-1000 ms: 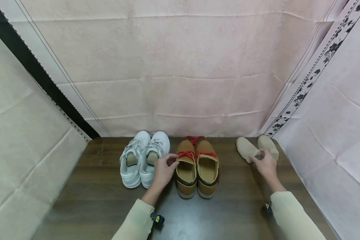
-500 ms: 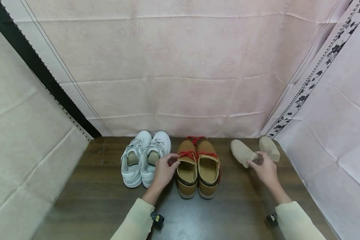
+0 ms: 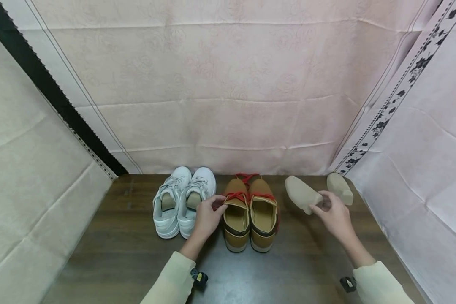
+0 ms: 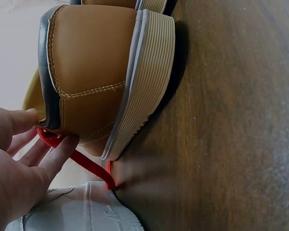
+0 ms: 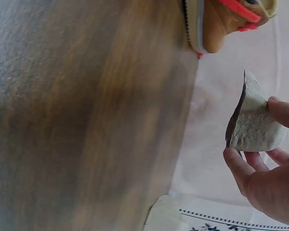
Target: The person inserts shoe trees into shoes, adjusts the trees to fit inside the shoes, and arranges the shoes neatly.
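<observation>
My left hand (image 3: 208, 214) pinches the collar of the left brown shoe (image 3: 235, 230), thumb inside the opening and fingers outside near the red lace (image 4: 89, 166). Right beside it stands the other brown shoe (image 3: 263, 234), toe toward the back wall. My right hand (image 3: 335, 214) grips a beige toe-shaped shoe insert (image 3: 301, 193) by its back end. In the right wrist view this insert (image 5: 255, 118) hangs above the wooden surface, thumb on one side and fingers on the other. A second beige insert (image 3: 340, 188) lies in the back right corner.
White sneakers (image 3: 190, 198) stand close to the left of the brown shoes, a beige patch showing in each opening. Pale cloth walls (image 3: 228, 84) enclose the wooden surface (image 3: 137, 261) at the back and both sides.
My right hand has lifted the insert away from its mate and carried it left, toward the brown shoes. My left hand keeps its place at the shoe's collar.
</observation>
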`<state>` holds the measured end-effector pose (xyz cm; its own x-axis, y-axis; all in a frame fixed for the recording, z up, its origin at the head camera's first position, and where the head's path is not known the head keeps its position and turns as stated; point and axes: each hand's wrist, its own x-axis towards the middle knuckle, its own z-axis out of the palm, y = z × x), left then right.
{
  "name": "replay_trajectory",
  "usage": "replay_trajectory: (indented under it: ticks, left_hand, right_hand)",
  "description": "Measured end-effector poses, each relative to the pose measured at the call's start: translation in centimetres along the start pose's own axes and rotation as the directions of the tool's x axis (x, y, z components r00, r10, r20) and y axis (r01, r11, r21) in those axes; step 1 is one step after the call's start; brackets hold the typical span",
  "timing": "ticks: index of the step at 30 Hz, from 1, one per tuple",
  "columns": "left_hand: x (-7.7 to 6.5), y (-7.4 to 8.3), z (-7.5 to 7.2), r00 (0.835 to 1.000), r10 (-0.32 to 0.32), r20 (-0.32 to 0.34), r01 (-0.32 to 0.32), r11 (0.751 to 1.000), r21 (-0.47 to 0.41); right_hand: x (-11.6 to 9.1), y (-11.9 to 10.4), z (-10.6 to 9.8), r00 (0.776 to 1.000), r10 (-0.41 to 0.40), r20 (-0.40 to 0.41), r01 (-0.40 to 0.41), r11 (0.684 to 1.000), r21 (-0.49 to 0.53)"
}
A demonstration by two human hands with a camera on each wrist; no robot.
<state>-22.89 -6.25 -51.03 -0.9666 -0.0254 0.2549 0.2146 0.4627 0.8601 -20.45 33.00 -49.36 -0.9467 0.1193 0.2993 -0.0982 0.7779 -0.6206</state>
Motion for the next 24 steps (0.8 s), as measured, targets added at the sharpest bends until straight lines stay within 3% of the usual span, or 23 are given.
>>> replay_trajectory:
  ticks: [11,24]
  left_hand:
    - [-0.1,0.1,0.1,1.0,-0.01,0.005,0.01,1.0,0.001]
    - [0.0,0.1,0.0,1.0,-0.003,0.0,0.003,1.0,0.009]
  right_hand:
    - [-0.6,-2.2,-1.7,0.999,-0.034,0.012,0.034,0.999,0.031]
    - [-1.2,-5.5,-2.3,0.995,-0.089,0.044,0.085,0.993,0.083]
